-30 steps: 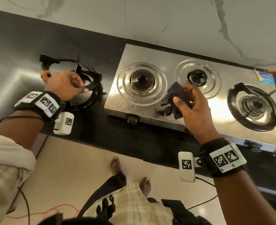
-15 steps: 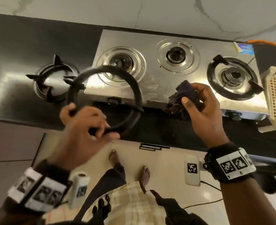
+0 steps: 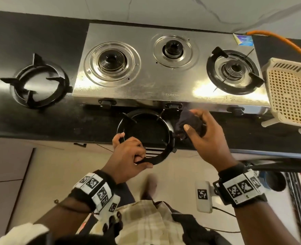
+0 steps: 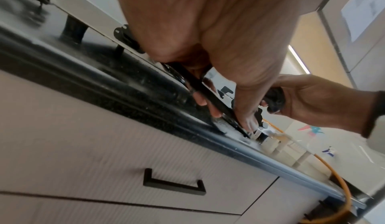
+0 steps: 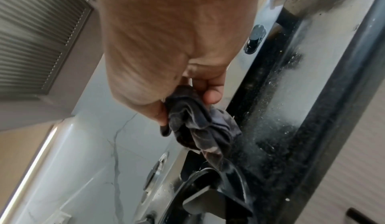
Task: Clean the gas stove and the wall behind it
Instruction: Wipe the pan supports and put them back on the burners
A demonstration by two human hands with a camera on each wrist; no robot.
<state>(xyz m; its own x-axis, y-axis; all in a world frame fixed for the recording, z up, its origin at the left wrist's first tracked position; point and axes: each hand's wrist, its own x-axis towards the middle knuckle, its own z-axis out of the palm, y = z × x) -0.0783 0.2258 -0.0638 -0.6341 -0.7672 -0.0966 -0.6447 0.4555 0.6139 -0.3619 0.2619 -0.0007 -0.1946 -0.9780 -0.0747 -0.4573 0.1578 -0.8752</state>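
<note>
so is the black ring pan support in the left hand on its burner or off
Off. The left hand grips the black ring pan support over the dark counter's front edge; the steel stove's left burner sits bare.

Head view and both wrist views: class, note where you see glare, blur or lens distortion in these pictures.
Head view: bright glare patches on the steel stove and on the counter beside the loose pan support; the straight counter edge bows from the wide lens. Left wrist view: the left hand fills the frame, and the counter edge is smeared. Right wrist view: the cloth is fairly sharp, the louvred panel blurred.
</note>
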